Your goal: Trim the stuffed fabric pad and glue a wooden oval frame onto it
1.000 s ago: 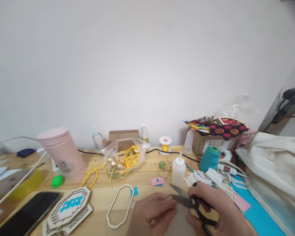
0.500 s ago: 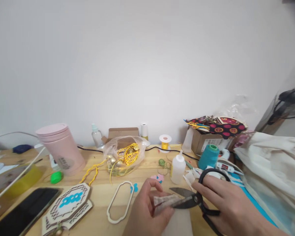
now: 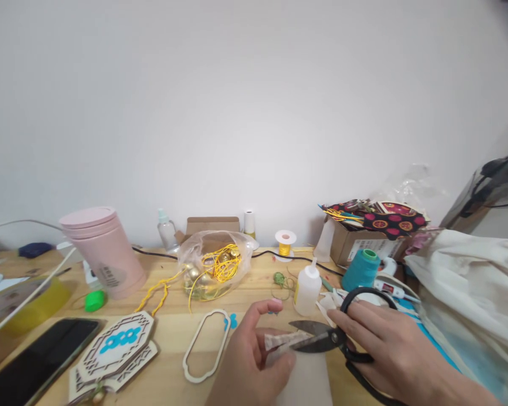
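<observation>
Black-handled scissors (image 3: pixel 322 338) are gripped in my right hand (image 3: pixel 393 344), fingers through the loops, with the dark blades spread apart. Between the blades lies a small strip of pale patterned material (image 3: pixel 285 340), which my left hand (image 3: pixel 254 352) pinches between thumb and fingers; I cannot tell if it is paper or cloth. Beneath the hands is a whitish sheet (image 3: pixel 307 383). A pale oval frame with a notched outline (image 3: pixel 206 345) lies left of my left hand, with a small blue cut-out (image 3: pixel 231 320) by its right edge.
Behind the hands stand a glue bottle (image 3: pixel 307 287) and a teal thread cone (image 3: pixel 361 269). A clear bag of gold bells and yellow cord (image 3: pixel 214 268) sits mid-table. At left are a pink tumbler (image 3: pixel 105 254), a phone (image 3: pixel 38 361) and octagonal lattice pieces (image 3: pixel 118 344). White fabric (image 3: pixel 469 270) is heaped right.
The scissors and strip have barely shifted; my left index finger has lifted and straightened a little. The whole view has moved slightly.
</observation>
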Action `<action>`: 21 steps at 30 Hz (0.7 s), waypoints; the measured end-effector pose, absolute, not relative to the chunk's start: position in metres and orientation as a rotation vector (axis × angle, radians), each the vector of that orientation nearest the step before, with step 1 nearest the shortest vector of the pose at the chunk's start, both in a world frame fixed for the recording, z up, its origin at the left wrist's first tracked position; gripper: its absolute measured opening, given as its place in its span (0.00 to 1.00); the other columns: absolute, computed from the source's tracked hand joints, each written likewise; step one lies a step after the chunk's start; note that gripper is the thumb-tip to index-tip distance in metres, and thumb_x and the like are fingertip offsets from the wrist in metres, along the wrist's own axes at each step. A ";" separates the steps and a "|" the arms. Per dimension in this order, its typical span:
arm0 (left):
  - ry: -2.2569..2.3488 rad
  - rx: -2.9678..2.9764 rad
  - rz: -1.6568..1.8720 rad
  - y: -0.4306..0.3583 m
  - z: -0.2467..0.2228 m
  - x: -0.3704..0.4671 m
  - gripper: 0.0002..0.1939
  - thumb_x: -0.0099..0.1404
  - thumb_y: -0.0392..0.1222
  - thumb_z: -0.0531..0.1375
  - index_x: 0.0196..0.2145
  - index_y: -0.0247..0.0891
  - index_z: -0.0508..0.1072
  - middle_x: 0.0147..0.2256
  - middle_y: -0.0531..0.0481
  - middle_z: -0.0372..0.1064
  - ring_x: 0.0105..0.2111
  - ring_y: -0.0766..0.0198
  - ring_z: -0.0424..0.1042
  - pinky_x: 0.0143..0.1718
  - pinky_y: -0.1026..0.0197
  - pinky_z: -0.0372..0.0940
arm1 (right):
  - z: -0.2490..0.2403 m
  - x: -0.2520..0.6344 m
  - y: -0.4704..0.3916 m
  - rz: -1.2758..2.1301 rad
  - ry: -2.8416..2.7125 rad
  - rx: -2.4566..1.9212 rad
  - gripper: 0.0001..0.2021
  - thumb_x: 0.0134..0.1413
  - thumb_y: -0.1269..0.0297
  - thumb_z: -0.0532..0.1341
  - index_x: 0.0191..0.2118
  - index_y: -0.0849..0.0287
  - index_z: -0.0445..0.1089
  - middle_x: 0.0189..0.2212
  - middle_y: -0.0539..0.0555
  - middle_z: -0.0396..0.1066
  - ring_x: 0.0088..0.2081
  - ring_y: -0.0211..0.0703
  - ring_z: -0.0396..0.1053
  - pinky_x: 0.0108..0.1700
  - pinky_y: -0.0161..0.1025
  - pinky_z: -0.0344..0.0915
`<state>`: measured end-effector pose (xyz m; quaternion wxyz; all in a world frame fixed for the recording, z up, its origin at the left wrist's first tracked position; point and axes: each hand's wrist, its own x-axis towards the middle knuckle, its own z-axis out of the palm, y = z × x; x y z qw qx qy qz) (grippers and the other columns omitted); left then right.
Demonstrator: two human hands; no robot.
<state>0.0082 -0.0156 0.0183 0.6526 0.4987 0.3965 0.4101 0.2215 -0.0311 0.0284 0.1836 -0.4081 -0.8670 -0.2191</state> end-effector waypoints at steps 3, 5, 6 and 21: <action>0.910 1.137 0.941 -0.016 0.016 0.008 0.27 0.45 0.35 0.61 0.43 0.40 0.58 0.21 0.58 0.66 0.21 0.68 0.66 0.23 0.68 0.56 | 0.027 0.221 -0.031 -0.567 -2.415 -1.186 0.17 0.46 0.75 0.49 0.44 0.62 0.63 0.27 0.55 0.68 0.24 0.42 0.66 0.22 0.35 0.61; 0.915 1.146 0.933 -0.016 0.016 0.008 0.26 0.45 0.35 0.61 0.43 0.40 0.58 0.20 0.59 0.65 0.20 0.69 0.65 0.23 0.67 0.56 | 0.027 0.221 -0.031 -0.592 -2.429 -1.168 0.17 0.46 0.76 0.49 0.43 0.63 0.64 0.26 0.56 0.68 0.25 0.42 0.66 0.22 0.36 0.61; 0.917 1.150 0.923 -0.016 0.016 0.008 0.27 0.45 0.35 0.61 0.43 0.40 0.58 0.20 0.59 0.64 0.20 0.69 0.65 0.23 0.68 0.56 | 0.028 0.220 -0.031 -0.611 -2.446 -1.152 0.17 0.45 0.76 0.49 0.43 0.63 0.64 0.26 0.56 0.68 0.25 0.43 0.66 0.23 0.36 0.61; 0.937 1.131 0.871 -0.013 0.016 0.006 0.29 0.45 0.38 0.62 0.45 0.37 0.56 0.18 0.60 0.61 0.18 0.70 0.60 0.18 0.68 0.48 | 0.039 0.220 -0.028 -0.565 -2.607 -1.110 0.15 0.37 0.76 0.53 0.36 0.62 0.65 0.22 0.52 0.67 0.22 0.42 0.62 0.22 0.37 0.55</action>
